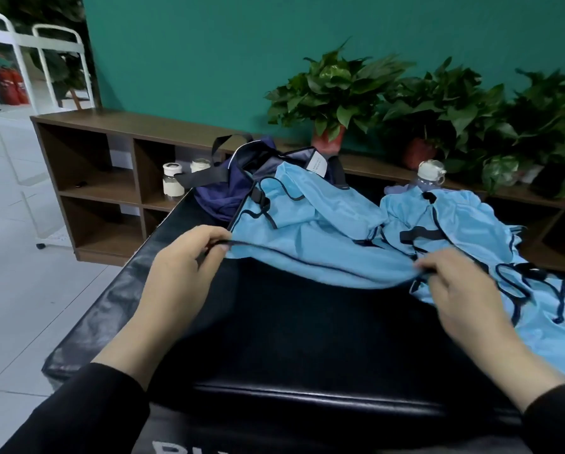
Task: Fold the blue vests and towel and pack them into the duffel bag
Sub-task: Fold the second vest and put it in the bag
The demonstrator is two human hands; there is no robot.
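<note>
A light blue vest (313, 231) with dark trim is stretched across the black padded bench (274, 339). My left hand (182, 260) pinches its near left corner. My right hand (454, 283) pinches its near right corner, so the near edge hangs lifted between them. More light blue vests (464, 221) lie crumpled to the right, with dark straps and cords across them. The navy duffel bag (228, 188) stands open at the far end of the bench, partly covered by the stretched vest. No towel can be told apart.
A clear water bottle (430, 175) with a white cap stands behind the vests. A brown low shelf (104, 165) holds two white jars (173, 180). Potted plants (336, 90) line the teal wall. White tiled floor lies to the left.
</note>
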